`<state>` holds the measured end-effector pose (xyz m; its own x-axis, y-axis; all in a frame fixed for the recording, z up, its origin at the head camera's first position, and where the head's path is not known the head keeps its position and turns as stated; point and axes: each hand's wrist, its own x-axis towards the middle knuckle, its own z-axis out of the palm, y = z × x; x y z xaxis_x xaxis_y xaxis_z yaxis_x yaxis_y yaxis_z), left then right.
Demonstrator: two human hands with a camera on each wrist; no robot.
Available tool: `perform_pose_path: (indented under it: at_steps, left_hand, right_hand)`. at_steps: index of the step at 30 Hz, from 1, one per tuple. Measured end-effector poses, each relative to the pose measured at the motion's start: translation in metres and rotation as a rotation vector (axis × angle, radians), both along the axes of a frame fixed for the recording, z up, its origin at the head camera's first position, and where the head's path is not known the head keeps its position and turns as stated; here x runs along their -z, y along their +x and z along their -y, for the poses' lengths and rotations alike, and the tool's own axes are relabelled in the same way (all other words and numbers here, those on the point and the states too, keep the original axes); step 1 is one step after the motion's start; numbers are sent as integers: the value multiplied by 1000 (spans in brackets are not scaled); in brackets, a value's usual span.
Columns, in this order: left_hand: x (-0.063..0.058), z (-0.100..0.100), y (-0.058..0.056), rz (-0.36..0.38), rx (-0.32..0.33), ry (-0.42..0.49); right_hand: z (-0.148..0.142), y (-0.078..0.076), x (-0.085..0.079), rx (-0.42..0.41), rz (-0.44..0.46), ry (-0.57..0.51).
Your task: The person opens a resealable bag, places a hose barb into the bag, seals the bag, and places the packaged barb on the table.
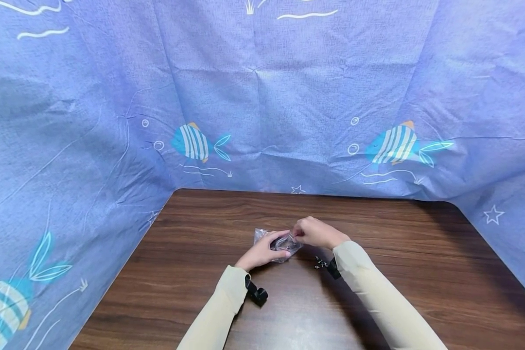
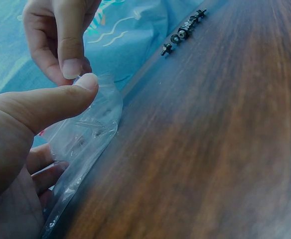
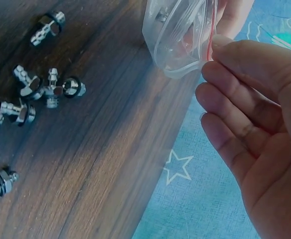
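A clear plastic zip bag (image 1: 288, 245) is between both hands above the table, its mouth spread apart in the right wrist view. My left hand (image 1: 262, 252) holds the bag from the left, with the thumb along its near side and the fingers behind. At the rim, my right hand (image 1: 317, 232) pinches the bag's edge between thumb and index finger, near a red seal line. Inside the bag (image 3: 163, 30) a small metal piece shows, partly blurred. Several small barbed metal fittings (image 3: 28, 87) with black rings lie loose on the table, below the right wrist.
The dark wood-grain table (image 1: 192, 233) has rounded far corners. Blue cloth (image 1: 253, 97) with fish prints hangs behind and along the sides. A black wrist camera (image 1: 257, 294) is strapped at the left cuff, another (image 1: 334, 269) at the right cuff, close to the loose fittings.
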<state>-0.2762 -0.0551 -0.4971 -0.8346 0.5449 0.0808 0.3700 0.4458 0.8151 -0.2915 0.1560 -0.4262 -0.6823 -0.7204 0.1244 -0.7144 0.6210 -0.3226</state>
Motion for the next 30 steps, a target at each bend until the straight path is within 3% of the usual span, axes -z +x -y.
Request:
perform_pose_path:
  at_steps: [9, 30]
  left_hand:
    - [1, -1, 0, -6, 0, 1]
    - [2, -1, 0, -17, -10, -15]
  right_hand:
    - [-5, 1, 0, -10, 1, 3]
    - [-37, 9, -4, 17, 205, 13]
